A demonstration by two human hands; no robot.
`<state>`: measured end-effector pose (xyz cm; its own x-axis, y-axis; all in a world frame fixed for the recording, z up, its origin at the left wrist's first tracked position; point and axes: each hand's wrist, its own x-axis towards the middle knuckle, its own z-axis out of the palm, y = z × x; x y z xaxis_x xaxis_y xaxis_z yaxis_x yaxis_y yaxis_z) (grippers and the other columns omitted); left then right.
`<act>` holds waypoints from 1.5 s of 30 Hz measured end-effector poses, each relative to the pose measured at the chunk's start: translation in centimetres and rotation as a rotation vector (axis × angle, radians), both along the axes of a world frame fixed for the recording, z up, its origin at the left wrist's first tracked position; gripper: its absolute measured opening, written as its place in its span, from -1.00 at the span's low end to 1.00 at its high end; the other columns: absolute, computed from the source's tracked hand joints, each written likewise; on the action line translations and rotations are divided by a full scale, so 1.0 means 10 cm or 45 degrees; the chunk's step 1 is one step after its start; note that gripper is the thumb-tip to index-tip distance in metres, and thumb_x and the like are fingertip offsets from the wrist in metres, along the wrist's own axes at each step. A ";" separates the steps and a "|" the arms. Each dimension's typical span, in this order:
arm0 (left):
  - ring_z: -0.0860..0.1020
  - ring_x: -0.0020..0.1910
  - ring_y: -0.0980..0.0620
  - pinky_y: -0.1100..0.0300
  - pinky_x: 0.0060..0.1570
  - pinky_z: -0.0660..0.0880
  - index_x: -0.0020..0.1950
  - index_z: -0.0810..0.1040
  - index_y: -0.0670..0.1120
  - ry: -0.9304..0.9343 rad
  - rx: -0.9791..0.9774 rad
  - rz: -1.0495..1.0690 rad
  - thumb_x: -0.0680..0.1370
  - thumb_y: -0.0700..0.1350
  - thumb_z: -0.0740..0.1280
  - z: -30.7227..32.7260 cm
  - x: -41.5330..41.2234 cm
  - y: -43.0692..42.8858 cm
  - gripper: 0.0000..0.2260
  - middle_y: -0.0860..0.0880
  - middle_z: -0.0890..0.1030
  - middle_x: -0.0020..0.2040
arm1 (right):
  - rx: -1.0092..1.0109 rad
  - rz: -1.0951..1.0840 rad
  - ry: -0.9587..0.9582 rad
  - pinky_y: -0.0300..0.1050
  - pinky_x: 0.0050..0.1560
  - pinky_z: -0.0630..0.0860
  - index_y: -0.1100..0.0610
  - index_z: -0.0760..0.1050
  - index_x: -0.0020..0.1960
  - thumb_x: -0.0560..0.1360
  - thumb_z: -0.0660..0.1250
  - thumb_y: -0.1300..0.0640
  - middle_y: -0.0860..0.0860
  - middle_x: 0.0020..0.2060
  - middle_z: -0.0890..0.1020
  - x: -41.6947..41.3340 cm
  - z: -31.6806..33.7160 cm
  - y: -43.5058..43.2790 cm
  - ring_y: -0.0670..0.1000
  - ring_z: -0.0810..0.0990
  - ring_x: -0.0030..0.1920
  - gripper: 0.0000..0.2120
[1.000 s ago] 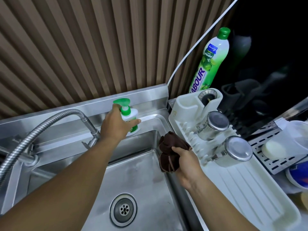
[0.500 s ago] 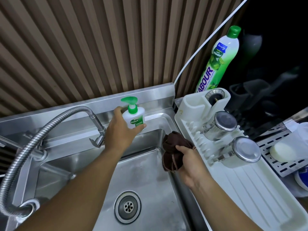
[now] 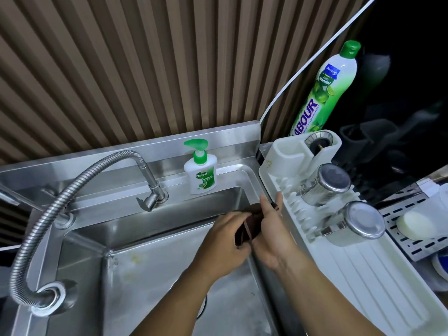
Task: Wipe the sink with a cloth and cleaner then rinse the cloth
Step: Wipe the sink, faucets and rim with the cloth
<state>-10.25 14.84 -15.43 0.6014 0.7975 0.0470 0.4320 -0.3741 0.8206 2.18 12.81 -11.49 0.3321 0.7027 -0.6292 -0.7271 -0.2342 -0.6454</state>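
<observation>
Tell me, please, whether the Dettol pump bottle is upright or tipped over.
Upright. The pump bottle stands on its base on the sink ledge, pump head on top; left hand and right hand are both at the cloth.

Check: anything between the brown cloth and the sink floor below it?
Nothing visible. The left hand grips the cloth, the right hand rests straight-fingered against it, above the sink by its right wall. The soap bottle on the back ledge and the faucet at left are both off the path.
</observation>
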 end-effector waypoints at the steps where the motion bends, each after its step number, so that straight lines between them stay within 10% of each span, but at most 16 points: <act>1: 0.49 0.19 0.08 0.29 0.16 0.43 0.28 0.56 0.03 -0.004 0.056 -0.006 0.41 -0.20 0.36 -0.03 0.00 0.00 -0.56 0.15 0.55 0.19 | -0.002 0.044 -0.093 0.08 0.14 0.58 -0.28 0.32 0.43 0.66 0.22 -0.04 0.10 0.09 0.62 -0.01 0.06 -0.02 0.04 0.69 -0.03 -0.64; 5: 0.60 -0.08 0.16 0.25 -0.08 0.51 0.00 0.64 -0.01 -0.138 -0.118 0.067 0.53 -0.24 0.30 0.04 -0.01 -0.02 -0.81 0.12 0.65 -0.10 | -0.083 0.423 -0.568 0.02 -0.02 0.60 -0.02 0.68 -0.29 0.62 0.24 -0.11 -0.01 -0.35 0.69 0.02 0.26 -0.13 -0.03 0.67 -0.28 -0.60; 9: 0.63 -0.21 0.08 0.15 -0.18 0.56 0.01 0.67 0.02 -0.496 -0.663 0.432 0.58 -0.22 0.27 0.02 -0.01 0.11 -0.79 0.07 0.70 -0.19 | -0.270 0.757 -1.116 0.13 0.07 0.61 0.08 0.61 -0.11 0.24 0.37 -0.06 -0.03 -0.27 0.68 0.17 0.32 -0.18 0.01 0.64 -0.19 -0.70; 12: 0.56 -0.26 0.00 0.22 -0.38 0.46 -0.02 0.64 -0.01 -0.583 -0.928 0.654 0.61 -0.24 0.26 -0.04 0.11 0.24 -0.80 -0.02 0.66 -0.24 | -0.367 0.958 -1.581 -0.05 -0.11 0.56 0.12 0.59 -0.09 0.41 0.30 0.11 0.05 -0.24 0.68 0.24 0.30 -0.06 0.10 0.65 -0.15 -0.85; 17: 0.64 -0.20 -0.13 0.02 -0.27 0.56 -0.02 0.55 -0.19 -0.557 -0.996 0.899 0.51 -0.22 0.31 -0.42 0.46 0.58 -0.91 -0.19 0.66 -0.16 | -0.582 0.985 -2.043 -0.08 -0.11 0.40 0.16 0.54 0.06 0.52 0.21 0.17 0.15 0.01 0.64 0.34 0.06 0.46 0.24 0.60 0.06 -0.82; 21: 0.64 -0.04 -0.23 -0.06 -0.08 0.63 0.20 0.39 -0.25 -0.353 -0.941 1.011 0.45 -0.12 0.34 -0.69 0.67 0.65 -0.62 -0.15 0.60 -0.05 | -0.548 1.112 -2.339 -0.05 -0.12 0.40 0.16 0.48 0.13 0.55 0.18 0.25 0.15 0.00 0.63 0.37 -0.07 0.66 0.23 0.59 0.06 -0.80; 25: 0.57 0.00 -0.20 0.07 -0.08 0.49 0.11 0.35 -0.14 -0.075 -0.731 1.015 0.51 -0.13 0.41 -0.59 0.70 0.48 -0.71 -0.10 0.50 0.02 | -0.327 1.075 -2.471 -0.01 -0.25 0.33 0.10 0.27 0.26 0.51 0.14 0.33 0.06 -0.33 0.40 0.36 -0.13 0.66 0.21 0.46 -0.23 -0.65; 28: 0.56 0.00 -0.13 0.11 -0.06 0.46 0.01 0.53 -0.11 -0.137 -0.411 0.987 0.53 -0.20 0.30 -0.61 0.73 0.41 -0.92 -0.04 0.55 0.00 | -0.256 1.135 -2.507 -0.02 -0.23 0.38 0.14 0.37 0.20 0.52 0.19 0.29 0.09 -0.19 0.56 0.38 -0.21 0.59 0.21 0.54 -0.15 -0.73; 32: 0.62 0.07 -0.10 -0.09 0.18 0.55 0.14 0.64 0.01 -0.415 -0.743 0.802 0.50 0.03 0.13 -0.66 0.88 0.43 -0.63 -0.06 0.69 0.06 | -0.118 1.274 -2.647 -0.03 0.15 0.47 0.21 0.56 0.11 0.47 0.32 0.31 0.15 0.03 0.64 0.43 -0.40 0.49 0.20 0.56 0.11 -0.78; 36: 0.59 0.22 0.06 0.03 0.30 0.51 0.41 0.49 0.21 -0.606 -1.098 0.692 0.52 0.11 0.18 -0.66 0.88 0.36 -0.55 0.04 0.61 0.30 | -0.205 1.621 -2.737 -0.12 0.54 0.09 0.24 0.09 0.59 0.66 0.09 0.19 0.14 0.54 0.28 0.45 -0.36 0.39 0.11 0.19 0.54 -0.47; 45: 0.64 0.05 0.03 0.14 -0.05 0.58 0.30 0.56 0.30 -0.454 -1.058 0.522 0.58 0.01 0.18 -0.61 0.73 0.15 -0.65 0.03 0.69 0.12 | -0.419 1.715 -2.925 -0.05 0.31 0.33 0.21 0.20 0.50 0.59 0.26 0.04 0.12 0.30 0.43 0.37 -0.26 0.14 0.14 0.41 0.26 -0.44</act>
